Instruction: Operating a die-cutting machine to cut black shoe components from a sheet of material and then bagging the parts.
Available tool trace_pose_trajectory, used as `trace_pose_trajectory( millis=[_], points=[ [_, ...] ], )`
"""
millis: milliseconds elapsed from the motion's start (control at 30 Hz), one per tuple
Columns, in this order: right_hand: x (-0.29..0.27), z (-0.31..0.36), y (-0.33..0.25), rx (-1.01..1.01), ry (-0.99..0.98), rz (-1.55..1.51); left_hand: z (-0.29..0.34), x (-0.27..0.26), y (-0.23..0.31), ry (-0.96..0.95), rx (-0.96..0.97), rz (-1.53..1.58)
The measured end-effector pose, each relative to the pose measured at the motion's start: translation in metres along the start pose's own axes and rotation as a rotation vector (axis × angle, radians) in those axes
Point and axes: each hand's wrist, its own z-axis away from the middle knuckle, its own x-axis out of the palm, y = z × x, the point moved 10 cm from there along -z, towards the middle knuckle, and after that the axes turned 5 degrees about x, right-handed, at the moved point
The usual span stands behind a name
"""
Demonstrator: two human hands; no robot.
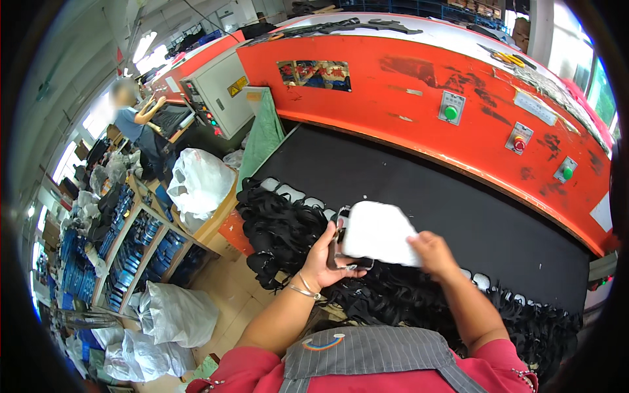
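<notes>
My left hand (320, 263), with a bangle at its wrist, is closed around a dark brown frame with thin metal edges (338, 249) that looks like a cutting die. A white, flat piece with rounded corners (379, 228) covers much of that frame. My right hand (434, 254) pinches the white piece at its right edge; the fingertips behind it are hidden. Both hands are above the near edge of a black flat bed (419, 190). Below them lies a long heap of black strap-like pieces (288, 229), several with pale grey-white pads (291, 192) at their ends.
An orange-red machine body (386, 72) runs behind the bed, with green buttons (451, 112) and a red button (519, 143). At left stand a grey control cabinet (219, 88), white plastic bags (200, 183) and shelves of blue items (141, 252). Another person (141, 128) works farther off.
</notes>
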Motion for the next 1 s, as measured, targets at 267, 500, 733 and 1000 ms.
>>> trace_pose_trajectory(
  millis=[267,500,733,1000],
  points=[
    [-0.271,-0.006,-0.136,-0.675,0.422,-0.814,-0.064,0.054,0.141,0.273,0.945,-1.587],
    [-0.409,-0.045,-0.194,-0.823,0.327,-0.945,-0.151,0.009,0.088,0.195,0.189,-2.365],
    [-0.34,-0.036,-0.162,-1.023,0.338,-1.047,-0.161,0.002,0.227,-0.004,0.631,-2.452],
    [0.1,-0.107,-0.128,-0.052,0.183,0.327,-0.11,-0.151,0.28,-0.158,0.692,-2.312]
  ],
)
